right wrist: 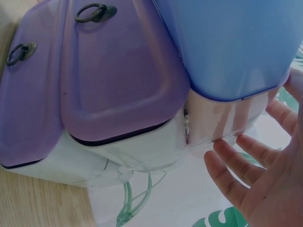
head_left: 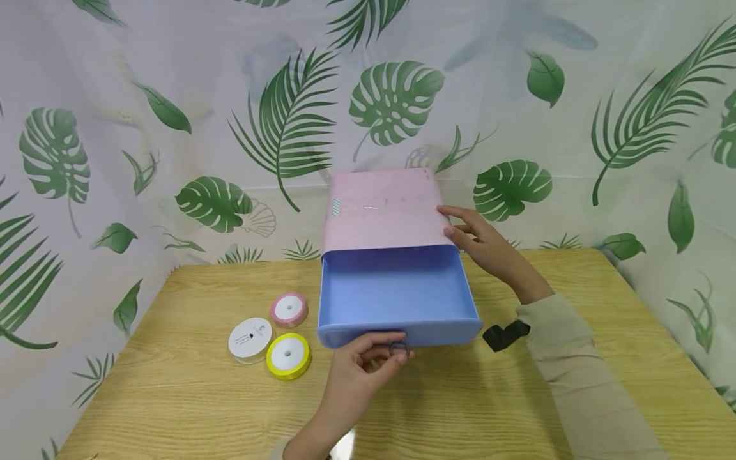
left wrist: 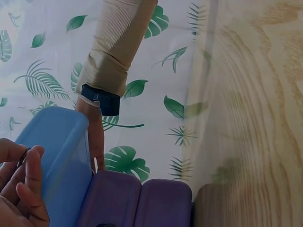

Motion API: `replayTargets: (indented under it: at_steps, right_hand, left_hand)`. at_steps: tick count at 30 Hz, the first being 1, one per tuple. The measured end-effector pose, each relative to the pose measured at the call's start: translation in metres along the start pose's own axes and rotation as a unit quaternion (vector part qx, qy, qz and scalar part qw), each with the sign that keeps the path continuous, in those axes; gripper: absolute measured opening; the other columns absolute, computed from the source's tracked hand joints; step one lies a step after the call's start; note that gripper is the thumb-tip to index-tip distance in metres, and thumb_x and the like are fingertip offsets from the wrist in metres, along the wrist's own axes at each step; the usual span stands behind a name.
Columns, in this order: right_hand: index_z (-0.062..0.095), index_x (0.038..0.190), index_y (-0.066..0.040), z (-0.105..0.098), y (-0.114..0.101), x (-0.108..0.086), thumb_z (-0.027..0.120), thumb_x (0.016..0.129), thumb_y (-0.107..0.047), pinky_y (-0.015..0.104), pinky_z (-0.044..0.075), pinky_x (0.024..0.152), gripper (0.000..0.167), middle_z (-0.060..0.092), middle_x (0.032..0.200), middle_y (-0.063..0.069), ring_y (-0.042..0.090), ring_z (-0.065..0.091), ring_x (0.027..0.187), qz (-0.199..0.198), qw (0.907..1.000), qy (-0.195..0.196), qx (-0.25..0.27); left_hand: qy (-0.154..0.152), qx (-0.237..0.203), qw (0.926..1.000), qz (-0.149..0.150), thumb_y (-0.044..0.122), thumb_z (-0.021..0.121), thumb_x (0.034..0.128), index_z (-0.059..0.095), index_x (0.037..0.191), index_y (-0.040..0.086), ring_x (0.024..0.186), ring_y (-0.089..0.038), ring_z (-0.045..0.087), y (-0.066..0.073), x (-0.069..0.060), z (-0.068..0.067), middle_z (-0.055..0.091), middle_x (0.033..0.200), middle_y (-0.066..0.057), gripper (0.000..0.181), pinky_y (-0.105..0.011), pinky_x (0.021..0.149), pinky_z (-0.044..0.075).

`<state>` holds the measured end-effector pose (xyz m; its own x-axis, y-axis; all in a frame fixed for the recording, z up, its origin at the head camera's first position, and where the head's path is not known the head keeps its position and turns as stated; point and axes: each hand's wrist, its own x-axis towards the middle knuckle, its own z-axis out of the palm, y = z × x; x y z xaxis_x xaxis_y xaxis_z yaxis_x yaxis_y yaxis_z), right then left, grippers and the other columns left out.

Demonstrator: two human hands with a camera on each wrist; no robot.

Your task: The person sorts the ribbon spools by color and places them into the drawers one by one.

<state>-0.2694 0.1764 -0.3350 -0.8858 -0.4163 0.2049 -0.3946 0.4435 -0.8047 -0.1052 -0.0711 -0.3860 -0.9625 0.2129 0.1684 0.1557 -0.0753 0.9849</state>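
A blue drawer point(head_left: 448, 332) stands pulled out of the pink top unit point(head_left: 385, 211) of a stacked drawer cabinet, its inside showing bare. My left hand point(head_left: 359, 377) pinches the drawer's dark ring pull point(head_left: 399, 349) between thumb and fingers; the left wrist view shows the hand point(left wrist: 23, 189) at the blue front too. My right hand point(head_left: 485, 246) rests at the right side of the pink unit, fingertips on its top edge. In the right wrist view its fingers point(right wrist: 227, 177) are spread and extended along the pink side wall. Below sit closed purple drawers point(right wrist: 123, 71).
Left of the cabinet, three ribbon spools lie on the wooden table point(head_left: 190, 396): a pink one point(head_left: 289, 309), a white one point(head_left: 250, 337) and a yellow one point(head_left: 289, 356). Behind the table hangs a leaf-print cloth point(head_left: 218, 96). A black wrist device point(head_left: 506, 335) sits by the right sleeve.
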Motion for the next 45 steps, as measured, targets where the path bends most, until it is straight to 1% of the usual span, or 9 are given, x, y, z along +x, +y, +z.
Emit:
replayTargets:
  at_steps: [6,13,18,21,26,31,35,38,45]
  right_hand:
    - [0.03,0.152,-0.017,0.0,0.0,-0.001,0.045,0.102,-0.029,0.061,0.044,0.099,0.053,0.021,0.159,0.015,0.044,0.042,0.133,0.001,1.0,0.002,-0.003]
    - [0.03,0.152,-0.018,0.001,0.0,-0.001,0.044,0.102,-0.029,0.06,0.044,0.098,0.053,0.021,0.159,0.014,0.044,0.042,0.133,0.001,1.0,0.0,-0.001]
    - [0.029,0.152,-0.019,0.001,0.001,-0.001,0.044,0.102,-0.03,0.061,0.044,0.098,0.054,0.02,0.159,0.014,0.044,0.042,0.133,0.004,1.0,-0.002,0.001]
    - [0.029,0.153,-0.019,0.0,0.001,-0.001,0.044,0.102,-0.031,0.061,0.044,0.098,0.054,0.019,0.159,0.014,0.044,0.042,0.132,0.004,1.0,-0.003,0.0]
    - [0.029,0.153,-0.019,0.0,0.001,0.0,0.044,0.102,-0.031,0.06,0.044,0.098,0.054,0.02,0.159,0.014,0.044,0.042,0.133,0.005,1.0,-0.003,-0.003]
    - [0.029,0.152,-0.019,-0.001,0.0,0.0,0.045,0.102,-0.03,0.06,0.045,0.098,0.054,0.02,0.159,0.014,0.044,0.043,0.132,0.004,1.0,-0.003,-0.003]
    - [0.029,0.152,-0.018,0.0,0.002,0.0,0.044,0.102,-0.031,0.06,0.044,0.098,0.053,0.021,0.159,0.014,0.044,0.043,0.132,0.002,1.0,-0.002,0.001]
    - [0.029,0.152,-0.018,0.0,0.003,0.002,0.044,0.103,-0.031,0.06,0.043,0.099,0.053,0.021,0.158,0.013,0.043,0.043,0.133,0.0,1.0,-0.005,0.006]
    - [0.028,0.153,-0.018,-0.001,0.004,0.003,0.043,0.103,-0.033,0.061,0.042,0.1,0.055,0.02,0.159,0.013,0.044,0.041,0.134,0.004,0.9998,-0.017,0.012]
  left_hand:
    - [0.001,0.004,0.9998,0.017,0.004,0.069,0.0862,0.066,0.114,-0.004,0.084,0.001,0.068,-0.005,-0.001,0.002,0.069,0.1,-0.03,0.029,-0.019,0.073,0.054]
    - [-0.013,0.023,0.9992,0.03,0.003,0.069,0.086,0.064,0.117,-0.002,0.081,0.004,0.065,-0.009,-0.003,-0.001,0.069,0.099,-0.03,0.032,-0.014,0.065,0.048]
    - [-0.036,0.04,0.9979,0.036,0.011,0.069,0.0881,0.063,0.12,0.003,0.079,-0.002,0.069,-0.01,-0.007,-0.007,0.071,0.096,-0.027,0.033,-0.016,0.06,0.044]
    - [-0.049,0.042,0.9973,0.034,0.013,0.068,0.0894,0.063,0.122,0.006,0.081,-0.006,0.071,-0.008,-0.009,-0.011,0.072,0.1,-0.024,0.033,-0.015,0.06,0.044]
    - [-0.064,0.055,0.9958,0.035,0.015,0.067,0.0907,0.062,0.122,0.009,0.082,-0.004,0.07,-0.006,-0.014,-0.019,0.072,0.102,-0.021,0.033,-0.016,0.063,0.044]
    - [-0.067,0.082,0.9934,0.046,0.014,0.067,0.0902,0.063,0.12,0.01,0.082,-0.002,0.067,-0.008,-0.019,-0.03,0.073,0.1,-0.018,0.03,-0.018,0.065,0.046]
    - [-0.056,0.089,0.9941,0.028,0.013,0.067,0.0901,0.064,0.118,0.012,0.082,-0.003,0.067,-0.011,-0.023,-0.045,0.072,0.101,-0.018,0.028,-0.02,0.064,0.047]
    - [-0.035,0.107,0.9936,0.01,0.013,0.068,0.0895,0.065,0.116,0.013,0.084,-0.004,0.068,-0.014,-0.027,-0.059,0.073,0.101,-0.017,0.026,-0.022,0.065,0.047]
    - [0.027,0.17,0.985,-0.015,0.014,0.071,0.0867,0.067,0.11,0.013,0.09,-0.004,0.067,-0.017,-0.032,-0.091,0.074,0.103,-0.008,0.024,-0.024,0.072,0.049]
